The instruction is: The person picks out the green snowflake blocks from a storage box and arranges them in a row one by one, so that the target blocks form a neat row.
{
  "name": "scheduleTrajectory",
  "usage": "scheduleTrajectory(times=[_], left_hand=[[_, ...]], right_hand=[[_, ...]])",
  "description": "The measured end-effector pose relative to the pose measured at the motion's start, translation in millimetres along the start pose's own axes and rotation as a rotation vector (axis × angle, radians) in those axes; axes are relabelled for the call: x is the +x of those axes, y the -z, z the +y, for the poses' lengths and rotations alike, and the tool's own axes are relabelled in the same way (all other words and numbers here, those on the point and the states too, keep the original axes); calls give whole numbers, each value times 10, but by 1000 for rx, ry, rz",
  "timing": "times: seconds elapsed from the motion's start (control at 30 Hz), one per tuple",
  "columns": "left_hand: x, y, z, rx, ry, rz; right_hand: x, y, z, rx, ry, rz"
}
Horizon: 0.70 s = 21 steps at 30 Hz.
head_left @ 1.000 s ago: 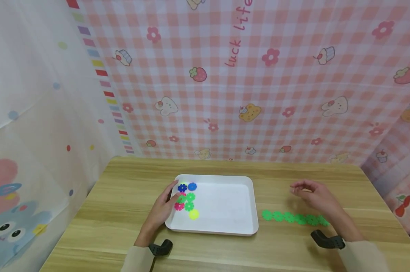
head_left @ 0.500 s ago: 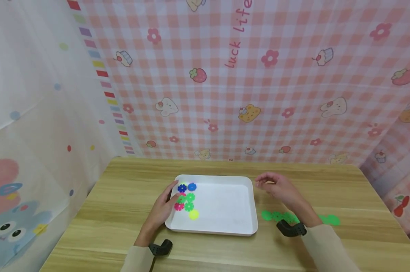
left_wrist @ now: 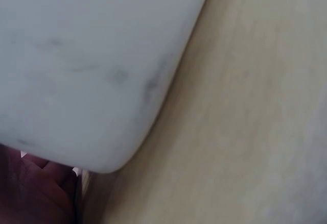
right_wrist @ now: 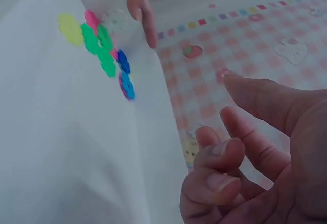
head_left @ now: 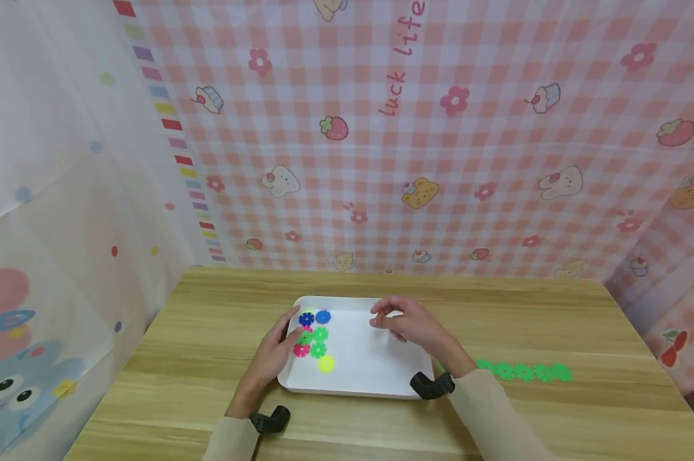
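A white tray [head_left: 355, 358] sits on the table with several snowflake discs at its left end. Among them are a dark blue disc [head_left: 306, 319], a lighter blue disc [head_left: 322, 317], green discs [head_left: 320, 334], a pink disc [head_left: 301, 351] and a yellow disc [head_left: 326, 364]. My left hand [head_left: 271, 355] grips the tray's left side, thumb over the rim; its fingers are partly hidden. The right hand [head_left: 413, 325] hovers above the tray's right half, fingers loosely bent. In the right wrist view nothing lies between that hand's fingers [right_wrist: 255, 142].
A row of green snowflake discs [head_left: 522, 372] lies on the wooden table [head_left: 583, 410] right of the tray, partly hidden by the right forearm. A pink checked cloth [head_left: 370, 160] hangs behind the table, a white patterned one [head_left: 64, 192] at the left.
My right hand has moved left from above the green row to over the tray, uncovering the row's right end. The left hand stays at the tray's left side.
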<state>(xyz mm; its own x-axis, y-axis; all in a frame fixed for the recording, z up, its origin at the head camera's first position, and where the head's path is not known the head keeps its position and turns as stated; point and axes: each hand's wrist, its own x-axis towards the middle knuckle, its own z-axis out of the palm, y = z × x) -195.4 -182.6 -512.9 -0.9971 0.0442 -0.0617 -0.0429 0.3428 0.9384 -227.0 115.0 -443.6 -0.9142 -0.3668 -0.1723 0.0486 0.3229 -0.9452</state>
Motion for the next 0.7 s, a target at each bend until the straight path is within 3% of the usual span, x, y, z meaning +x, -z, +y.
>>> scheduleTrajectory(times=[0.33, 0.7], left_hand=[[-4, -5, 8, 4, 18, 5], [-1, 10, 18, -40, -4, -21]], right_hand=[[197, -517, 33, -53, -13, -119], [369, -892, 8, -141, -81, -80]])
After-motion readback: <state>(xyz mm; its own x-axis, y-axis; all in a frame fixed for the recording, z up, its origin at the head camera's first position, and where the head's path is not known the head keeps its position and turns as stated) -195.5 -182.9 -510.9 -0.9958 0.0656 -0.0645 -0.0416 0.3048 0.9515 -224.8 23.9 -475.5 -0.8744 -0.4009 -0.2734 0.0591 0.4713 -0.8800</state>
